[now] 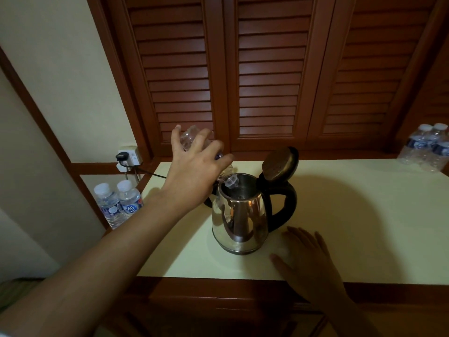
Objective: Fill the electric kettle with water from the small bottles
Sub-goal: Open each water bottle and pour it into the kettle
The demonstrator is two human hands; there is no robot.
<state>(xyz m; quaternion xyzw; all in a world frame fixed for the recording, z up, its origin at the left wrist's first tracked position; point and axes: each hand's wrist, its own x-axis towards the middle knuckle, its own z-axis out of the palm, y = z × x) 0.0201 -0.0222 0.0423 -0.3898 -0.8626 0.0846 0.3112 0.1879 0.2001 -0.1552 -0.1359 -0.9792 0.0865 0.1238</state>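
A shiny steel electric kettle (239, 215) with a black handle stands on the pale tabletop (352, 215), its lid (279, 164) flipped up and open. My left hand (194, 166) grips a small clear bottle (192, 138) tipped neck-down, its uncapped mouth (230, 182) just inside the kettle's rim. The bottle looks nearly empty. My right hand (306, 259) rests flat on the table to the right of the kettle's base, fingers spread, holding nothing.
Two capped small bottles (119, 203) stand left of the table, below its edge. Several more bottles (427, 147) sit at the far right corner. A wall socket (128, 155) with a plugged-in black cord is at the back left. Louvred wooden doors rise behind.
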